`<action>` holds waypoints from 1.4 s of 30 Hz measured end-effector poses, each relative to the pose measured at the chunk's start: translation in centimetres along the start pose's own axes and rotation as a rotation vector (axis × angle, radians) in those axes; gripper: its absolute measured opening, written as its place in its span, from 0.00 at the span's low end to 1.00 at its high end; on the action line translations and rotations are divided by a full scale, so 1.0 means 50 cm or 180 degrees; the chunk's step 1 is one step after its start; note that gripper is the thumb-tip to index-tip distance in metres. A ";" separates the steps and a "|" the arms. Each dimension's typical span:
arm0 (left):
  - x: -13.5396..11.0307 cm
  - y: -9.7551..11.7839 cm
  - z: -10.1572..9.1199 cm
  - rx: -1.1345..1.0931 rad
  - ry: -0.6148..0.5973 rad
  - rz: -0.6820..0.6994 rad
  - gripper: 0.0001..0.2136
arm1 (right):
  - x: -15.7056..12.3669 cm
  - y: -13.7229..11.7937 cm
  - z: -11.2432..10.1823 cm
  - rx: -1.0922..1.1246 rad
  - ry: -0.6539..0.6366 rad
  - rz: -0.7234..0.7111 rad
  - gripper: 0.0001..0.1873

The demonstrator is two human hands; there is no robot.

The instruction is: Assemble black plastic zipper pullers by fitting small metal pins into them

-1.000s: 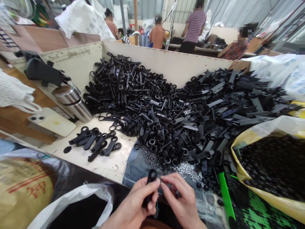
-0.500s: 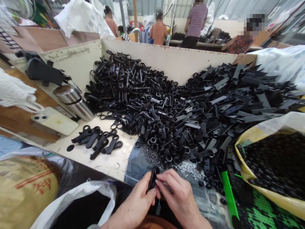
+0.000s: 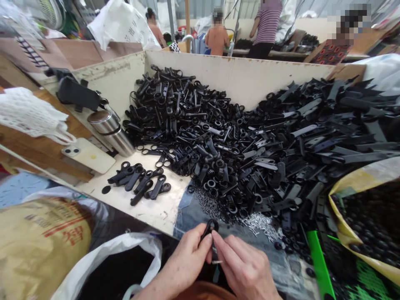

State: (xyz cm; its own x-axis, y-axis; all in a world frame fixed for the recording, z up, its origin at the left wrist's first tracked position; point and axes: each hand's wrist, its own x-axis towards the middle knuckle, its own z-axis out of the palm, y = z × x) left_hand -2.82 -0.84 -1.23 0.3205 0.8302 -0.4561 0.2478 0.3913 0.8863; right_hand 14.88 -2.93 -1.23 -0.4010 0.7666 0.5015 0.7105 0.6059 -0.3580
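At the bottom centre my left hand (image 3: pixel 184 260) is closed around a black plastic ring-ended handle piece (image 3: pixel 208 228), its loop sticking up above the thumb. My right hand (image 3: pixel 245 268) pinches against the same piece from the right, and a small metal pin (image 3: pixel 216 262) shows between the two hands. Just beyond lies a scatter of small metal pins (image 3: pixel 259 223) on a denim cloth (image 3: pixel 187 210). A huge heap of black plastic parts (image 3: pixel 237 133) fills the walled table behind.
A small row of assembled black pieces (image 3: pixel 142 183) lies on the left of the white table (image 3: pixel 146 210). A steel flask (image 3: pixel 111 131) and a phone (image 3: pixel 89 155) sit farther left. Sacks (image 3: pixel 43 241) are at lower left, a yellow bag of black discs (image 3: pixel 368 221) at right. Other people work in the background.
The view has shifted, moving everything rightward. My hands stay together on the black piece; my right fingers have slid lower and a small pin now shows between the hands.
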 end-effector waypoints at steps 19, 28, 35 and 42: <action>0.013 -0.014 0.009 -0.0797 0.0058 -0.0380 0.25 | -0.006 0.010 -0.022 0.0393 -0.0462 0.0671 0.21; 0.014 -0.017 0.010 -0.0944 0.0049 -0.0300 0.25 | -0.025 0.009 0.000 0.0695 -0.0641 0.0707 0.24; 0.015 -0.022 0.011 -0.0842 0.0098 -0.0331 0.24 | -0.014 0.006 0.014 0.0356 -0.0647 0.0669 0.24; 0.021 -0.030 0.016 -0.0876 0.0178 -0.0380 0.23 | -0.015 -0.008 0.019 -0.0254 -0.0764 0.0533 0.26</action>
State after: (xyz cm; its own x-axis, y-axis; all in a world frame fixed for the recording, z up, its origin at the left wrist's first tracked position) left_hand -2.12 -0.89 -3.12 0.2513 0.7895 -0.5599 0.0210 0.5739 0.8187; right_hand 14.35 -3.58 -2.20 -0.3931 0.8885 0.2368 0.8175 0.4556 -0.3522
